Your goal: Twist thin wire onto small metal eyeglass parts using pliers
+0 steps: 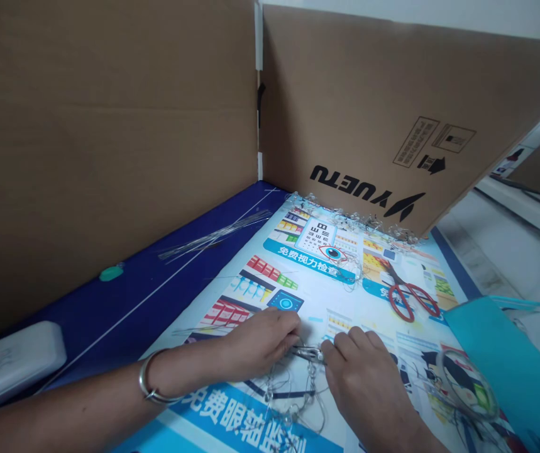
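My left hand [267, 340], with a metal bangle on the wrist, is closed at one end of a short bundle of silvery wire [306, 353]. At the bundle's other end, my right hand [361, 371] is closed with its knuckles up. The hands are a small gap apart. Below them hangs a tangle of thin wire with clear beads [291, 412], lying over the printed sheet [317, 302]. The fingertips of both hands are partly hidden.
Red-handled scissors [413, 299] lie at the right. Straight wires [215, 234] rest on blue cloth at the left. Beaded wire pieces [359, 221] line the cardboard wall [368, 113]. A wire coil [468, 384], teal sheet [510, 365] and white case [15, 362] flank the hands.
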Demonstrator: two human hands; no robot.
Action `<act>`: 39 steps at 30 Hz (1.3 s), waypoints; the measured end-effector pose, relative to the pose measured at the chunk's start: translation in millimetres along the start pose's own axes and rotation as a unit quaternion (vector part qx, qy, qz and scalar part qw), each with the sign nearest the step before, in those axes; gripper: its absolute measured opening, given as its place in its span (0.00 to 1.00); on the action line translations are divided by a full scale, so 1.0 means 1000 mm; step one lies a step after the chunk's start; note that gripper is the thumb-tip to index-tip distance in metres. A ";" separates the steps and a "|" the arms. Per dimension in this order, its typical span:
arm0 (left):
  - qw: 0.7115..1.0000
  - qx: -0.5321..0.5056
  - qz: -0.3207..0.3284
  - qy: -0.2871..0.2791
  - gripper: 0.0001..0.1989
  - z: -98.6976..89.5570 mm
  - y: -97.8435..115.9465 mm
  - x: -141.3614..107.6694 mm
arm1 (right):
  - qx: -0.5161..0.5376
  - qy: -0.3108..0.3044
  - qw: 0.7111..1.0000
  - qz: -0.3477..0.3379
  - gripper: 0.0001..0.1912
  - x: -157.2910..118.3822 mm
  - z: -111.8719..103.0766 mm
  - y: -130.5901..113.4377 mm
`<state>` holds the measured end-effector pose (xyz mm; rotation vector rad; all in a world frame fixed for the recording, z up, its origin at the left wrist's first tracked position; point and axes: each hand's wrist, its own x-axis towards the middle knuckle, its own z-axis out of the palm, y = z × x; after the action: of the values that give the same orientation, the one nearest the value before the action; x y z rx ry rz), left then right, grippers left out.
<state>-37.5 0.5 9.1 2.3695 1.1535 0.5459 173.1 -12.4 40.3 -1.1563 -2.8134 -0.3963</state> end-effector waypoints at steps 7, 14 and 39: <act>1.000 -0.001 0.003 0.008 0.04 0.003 0.000 0.002 | -0.035 -0.026 0.999 -0.023 0.05 0.006 -0.012 -0.004; 1.000 -0.012 0.015 0.016 0.04 0.002 0.002 0.001 | -0.049 -0.012 0.998 -0.030 0.07 0.008 -0.015 -0.008; 0.999 -0.032 0.031 0.006 0.05 -0.001 0.005 0.003 | -0.057 -0.003 0.998 -0.016 0.05 0.000 -0.019 -0.009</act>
<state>-33.3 0.1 13.7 2.3560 1.0544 0.6086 166.2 -23.0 57.1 -1.1350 -2.8506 -0.5647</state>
